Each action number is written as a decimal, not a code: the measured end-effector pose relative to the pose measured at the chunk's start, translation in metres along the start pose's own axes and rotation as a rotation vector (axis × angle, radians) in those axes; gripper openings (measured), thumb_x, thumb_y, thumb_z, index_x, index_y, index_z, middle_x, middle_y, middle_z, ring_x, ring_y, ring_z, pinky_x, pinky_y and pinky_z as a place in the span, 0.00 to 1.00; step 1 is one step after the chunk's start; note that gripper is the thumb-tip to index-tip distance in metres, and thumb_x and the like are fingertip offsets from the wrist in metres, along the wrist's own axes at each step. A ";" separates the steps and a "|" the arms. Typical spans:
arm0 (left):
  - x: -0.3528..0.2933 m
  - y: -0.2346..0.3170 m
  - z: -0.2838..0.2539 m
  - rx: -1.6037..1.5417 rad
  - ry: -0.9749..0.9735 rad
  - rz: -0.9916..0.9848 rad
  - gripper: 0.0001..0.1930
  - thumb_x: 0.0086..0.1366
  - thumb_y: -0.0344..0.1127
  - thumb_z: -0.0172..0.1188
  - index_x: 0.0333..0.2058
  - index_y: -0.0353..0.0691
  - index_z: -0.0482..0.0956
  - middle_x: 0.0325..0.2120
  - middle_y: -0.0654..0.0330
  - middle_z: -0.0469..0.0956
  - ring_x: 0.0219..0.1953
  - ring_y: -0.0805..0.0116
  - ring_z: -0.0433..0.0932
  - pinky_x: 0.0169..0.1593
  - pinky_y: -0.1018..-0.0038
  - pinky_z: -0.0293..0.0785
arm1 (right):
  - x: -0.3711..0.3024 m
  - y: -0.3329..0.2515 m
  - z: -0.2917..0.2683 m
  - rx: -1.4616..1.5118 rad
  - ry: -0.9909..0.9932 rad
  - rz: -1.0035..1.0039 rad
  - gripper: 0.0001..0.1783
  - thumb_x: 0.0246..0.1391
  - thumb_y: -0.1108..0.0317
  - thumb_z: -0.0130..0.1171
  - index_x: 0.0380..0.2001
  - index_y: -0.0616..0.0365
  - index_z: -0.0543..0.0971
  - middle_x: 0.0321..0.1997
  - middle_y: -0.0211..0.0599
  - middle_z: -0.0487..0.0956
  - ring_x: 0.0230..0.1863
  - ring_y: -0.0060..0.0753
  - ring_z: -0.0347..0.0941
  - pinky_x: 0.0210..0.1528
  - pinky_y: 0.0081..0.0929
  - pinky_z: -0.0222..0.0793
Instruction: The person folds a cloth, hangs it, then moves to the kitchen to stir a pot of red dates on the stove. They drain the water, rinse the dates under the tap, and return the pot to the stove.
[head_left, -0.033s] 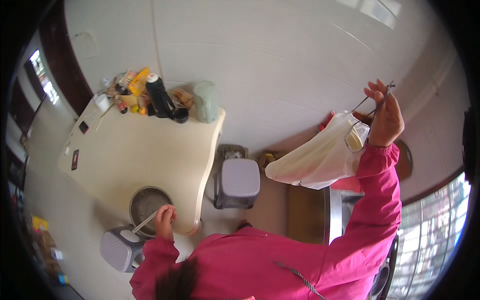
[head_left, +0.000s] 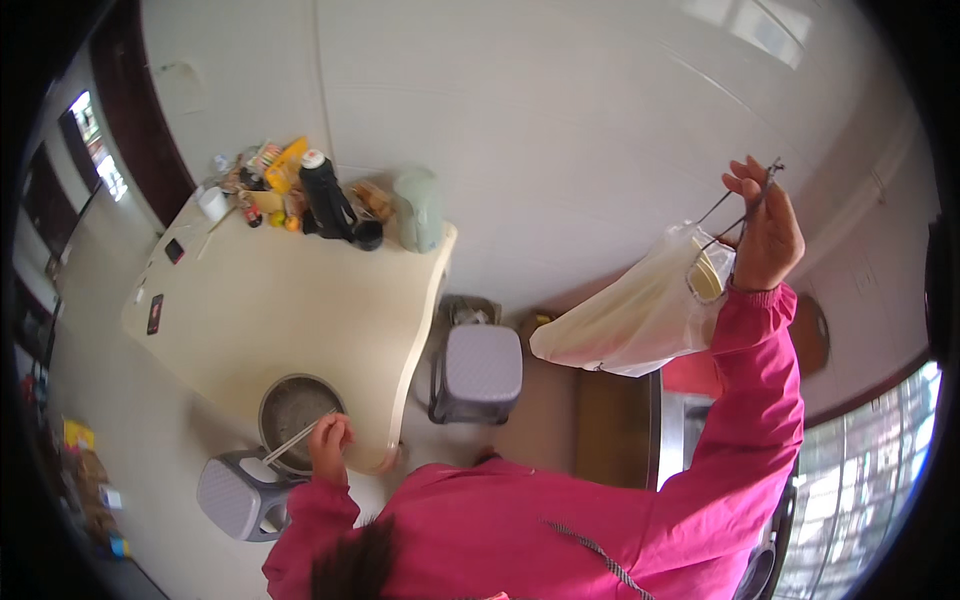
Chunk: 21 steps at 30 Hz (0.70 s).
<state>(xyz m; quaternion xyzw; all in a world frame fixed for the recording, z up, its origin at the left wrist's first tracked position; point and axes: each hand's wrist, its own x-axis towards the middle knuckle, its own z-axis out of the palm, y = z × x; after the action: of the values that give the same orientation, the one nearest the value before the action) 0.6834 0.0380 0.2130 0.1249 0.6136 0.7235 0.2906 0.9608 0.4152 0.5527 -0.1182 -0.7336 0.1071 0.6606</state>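
Note:
My left hand [head_left: 328, 446] is closed on a pair of chopsticks [head_left: 288, 446] at the rim of a round dark pot [head_left: 264, 410]. The pot is at the table's near edge, and what lies in it is too blurred to name. Off to the right, raised high, my right hand [head_left: 770, 235] grips a dark cord [head_left: 716, 205]. The cord runs to the top of a white plastic bag [head_left: 625, 315], which bulges near its mouth around something yellowish; the rest of what is inside is hidden.
Along the cream table's [head_left: 300, 315] far edge stand a black flask [head_left: 322, 195], a pale green jug [head_left: 416, 210], a white cup [head_left: 212, 204] and fruit. Two phones lie left. Grey stools [head_left: 482, 362] flank the table; a metal-edged counter [head_left: 655, 430] is right.
The whole view has shifted slightly, so the table and its things sit a little further right in the picture. Both hands keep their hold on the chopsticks and the cord.

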 end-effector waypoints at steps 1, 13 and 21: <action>-0.005 -0.003 0.008 -0.071 0.030 0.016 0.06 0.60 0.30 0.48 0.30 0.35 0.73 0.21 0.64 0.70 0.24 0.77 0.68 0.30 0.80 0.65 | 0.011 0.015 0.011 0.040 -0.001 -0.018 0.07 0.51 0.81 0.50 0.36 0.69 0.73 0.36 0.45 0.78 0.36 0.34 0.76 0.40 0.26 0.72; -0.014 -0.016 0.030 -0.118 0.477 0.160 0.06 0.59 0.32 0.51 0.33 0.38 0.74 0.22 0.65 0.71 0.24 0.77 0.69 0.27 0.81 0.67 | 0.149 0.106 0.192 0.097 -0.049 -0.141 0.08 0.53 0.73 0.49 0.35 0.61 0.76 0.33 0.34 0.79 0.36 0.25 0.77 0.38 0.21 0.70; 0.057 0.019 -0.074 -0.084 0.819 0.387 0.08 0.62 0.39 0.49 0.33 0.42 0.72 0.21 0.69 0.65 0.24 0.80 0.62 0.29 0.83 0.59 | 0.236 0.125 0.381 -0.134 0.044 -0.242 0.09 0.48 0.57 0.55 0.29 0.47 0.77 0.27 0.34 0.78 0.31 0.42 0.73 0.31 0.33 0.66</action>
<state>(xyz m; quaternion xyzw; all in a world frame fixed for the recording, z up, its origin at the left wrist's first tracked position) 0.5930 0.0090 0.2053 -0.0710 0.6136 0.7784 -0.1118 0.5624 0.6080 0.6967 -0.0749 -0.7332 -0.0252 0.6754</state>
